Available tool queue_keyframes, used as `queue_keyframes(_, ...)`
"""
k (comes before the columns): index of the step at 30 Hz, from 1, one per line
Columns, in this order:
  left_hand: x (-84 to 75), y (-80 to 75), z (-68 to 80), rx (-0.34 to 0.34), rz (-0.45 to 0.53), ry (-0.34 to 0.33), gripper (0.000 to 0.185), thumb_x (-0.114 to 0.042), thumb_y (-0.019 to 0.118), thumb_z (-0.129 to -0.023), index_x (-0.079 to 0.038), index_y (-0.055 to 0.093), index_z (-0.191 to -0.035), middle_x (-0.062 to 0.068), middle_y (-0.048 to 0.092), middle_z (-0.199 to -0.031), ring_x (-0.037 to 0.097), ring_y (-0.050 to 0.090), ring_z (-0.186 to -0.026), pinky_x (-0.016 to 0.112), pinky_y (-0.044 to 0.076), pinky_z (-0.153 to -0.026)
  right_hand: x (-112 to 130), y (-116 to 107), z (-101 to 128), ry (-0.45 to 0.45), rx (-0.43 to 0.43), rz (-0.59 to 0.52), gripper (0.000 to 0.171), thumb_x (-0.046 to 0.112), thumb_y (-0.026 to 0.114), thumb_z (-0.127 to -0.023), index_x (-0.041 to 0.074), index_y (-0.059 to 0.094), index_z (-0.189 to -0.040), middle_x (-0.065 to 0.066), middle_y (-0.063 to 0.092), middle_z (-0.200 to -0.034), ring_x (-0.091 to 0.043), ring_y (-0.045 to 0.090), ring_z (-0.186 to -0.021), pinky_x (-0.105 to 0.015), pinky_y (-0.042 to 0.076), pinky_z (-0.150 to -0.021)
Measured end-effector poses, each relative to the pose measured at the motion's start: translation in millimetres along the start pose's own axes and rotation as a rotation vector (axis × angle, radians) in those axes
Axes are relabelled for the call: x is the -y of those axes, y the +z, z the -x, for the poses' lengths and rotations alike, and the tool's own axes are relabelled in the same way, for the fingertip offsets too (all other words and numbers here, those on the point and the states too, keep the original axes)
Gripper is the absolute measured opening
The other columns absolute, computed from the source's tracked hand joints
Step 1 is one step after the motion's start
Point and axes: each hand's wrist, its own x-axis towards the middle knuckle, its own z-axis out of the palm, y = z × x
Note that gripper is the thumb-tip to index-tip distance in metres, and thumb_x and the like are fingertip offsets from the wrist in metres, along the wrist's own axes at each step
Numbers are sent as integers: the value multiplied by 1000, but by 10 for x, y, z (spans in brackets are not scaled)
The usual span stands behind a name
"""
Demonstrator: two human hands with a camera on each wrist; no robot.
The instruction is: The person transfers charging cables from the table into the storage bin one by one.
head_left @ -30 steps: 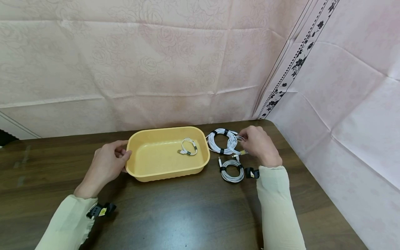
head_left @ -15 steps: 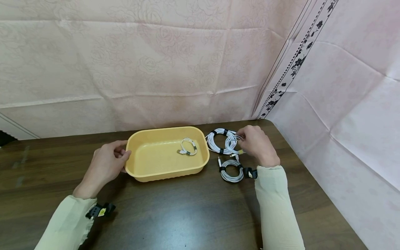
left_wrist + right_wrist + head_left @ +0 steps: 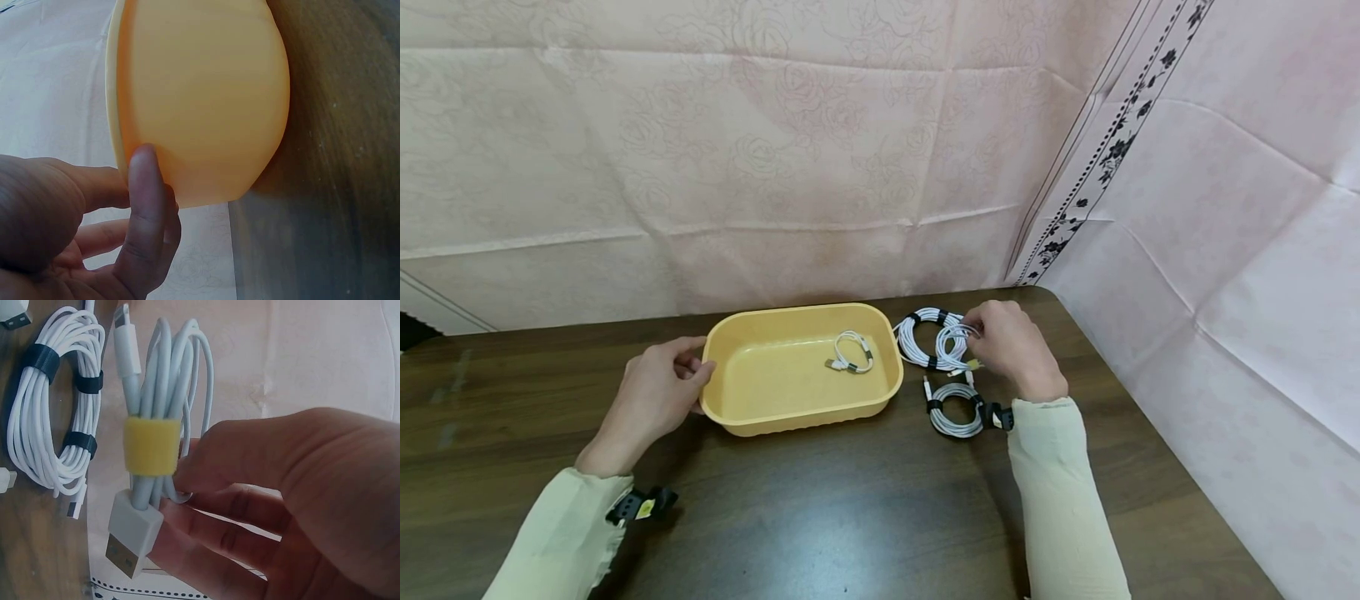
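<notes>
My left hand (image 3: 658,392) grips the left end of a yellow plastic basin (image 3: 801,414), thumb and fingers on either side of its rim (image 3: 112,81). Inside the basin, toward its right, lies a small coiled white USB cable (image 3: 855,367). My right hand (image 3: 1015,346) pinches a white charging cable (image 3: 150,381), bundled by a yellow strap (image 3: 152,447); a USB plug and a slim connector stick out of the bundle. In the head view this cable overlaps a larger white cable coil (image 3: 910,343) with black straps. Just nearer lies a grey cable coil (image 3: 957,429).
Everything stands on a dark wooden table (image 3: 820,517). A pale patterned cloth (image 3: 760,167) hangs behind the table's far edge, and more cloth (image 3: 1247,250) covers the right side.
My right hand has shifted slightly left with the yellow-strapped cable. The left hand, basin and other coils look the same.
</notes>
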Motion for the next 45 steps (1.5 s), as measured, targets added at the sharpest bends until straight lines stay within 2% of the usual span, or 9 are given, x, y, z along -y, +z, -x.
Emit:
queue_keyframes(15,-16,2,2,1,-1,-4,45,-14,58,-103,6,51,-143,21,62,-104,17,64,-67,24,58,-54,69,32,-19,2,-13,16,22,-4,55,-85,8,72,-80,-1,53,-67,-15,44,-59,-28,35,-52)
queue_keyframes(23,-18,-1,8,1,-1,-5,46,-14,58,-103,6,51,-143,21,62,-104,17,64,-68,24,59,-54,109,48,-30,14,-5,23,21,-3,56,-87,9,71,-79,-1,49,-65,-16,43,-59,-28,33,-52)
queue_keyframes(33,-12,0,7,2,5,1,46,-14,57,-103,7,50,-144,21,63,-104,17,65,-67,24,59,-54,122,38,-29,10,-16,41,19,-1,59,-89,9,72,-81,-2,54,-69,-17,47,-62,-29,35,-54)
queue_keyframes(40,-12,0,4,5,4,-1,47,-14,57,-103,6,50,-144,21,62,-104,17,64,-67,24,59,-55,134,45,-31,9,-32,40,24,-1,58,-88,13,62,-69,1,45,-64,-17,43,-60,-29,33,-53)
queue_keyframes(45,-13,-1,8,1,3,2,46,-14,58,-103,7,50,-144,21,62,-104,18,64,-68,24,59,-54,158,54,-26,5,-39,29,26,-2,58,-88,13,60,-67,2,41,-63,-16,41,-59,-29,31,-52)
